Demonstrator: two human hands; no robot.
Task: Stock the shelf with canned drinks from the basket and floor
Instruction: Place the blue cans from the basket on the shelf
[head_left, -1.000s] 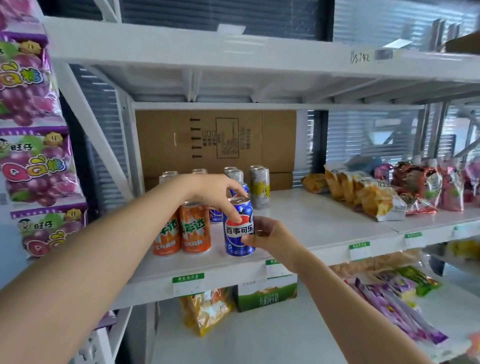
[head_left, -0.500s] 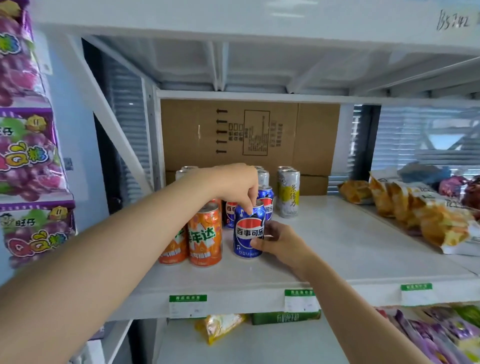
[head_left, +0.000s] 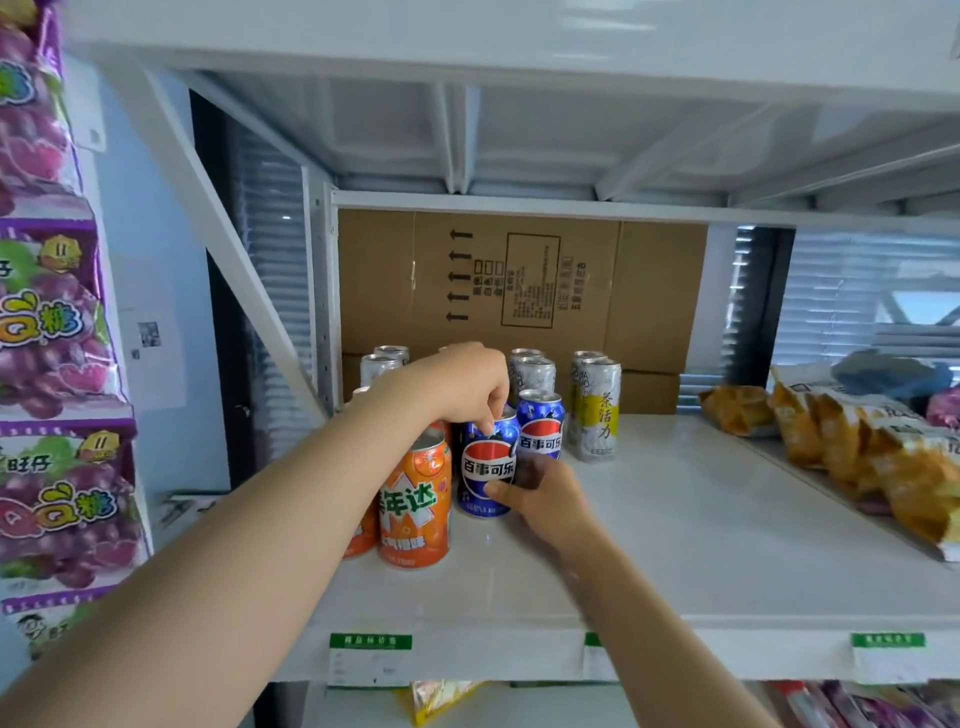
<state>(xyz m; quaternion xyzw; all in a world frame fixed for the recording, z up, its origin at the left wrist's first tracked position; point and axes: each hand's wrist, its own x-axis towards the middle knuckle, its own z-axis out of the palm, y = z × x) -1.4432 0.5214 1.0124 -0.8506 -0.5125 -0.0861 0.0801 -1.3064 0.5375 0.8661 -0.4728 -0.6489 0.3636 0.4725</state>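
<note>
A: Blue cola can (head_left: 487, 467) upright on the white shelf (head_left: 701, 545), front of the group. Left hand (head_left: 457, 384) pinches its top rim, right hand (head_left: 540, 501) grips its lower side.

B: Best play: seat it flat, label forward, snug to the orange can (head_left: 415, 512) at nine o'clock, without nudging the second blue can (head_left: 541, 428) at one.

A: Cardboard box (head_left: 519, 280) backs the shelf at twelve, snack bags (head_left: 857, 457) piled at three.

near blue metal can (head_left: 487, 470) reads 百事可乐; orange metal can (head_left: 414, 512) left of it, 年达; far tall silver-and-yellow can (head_left: 597, 415), 茶活力.
</note>
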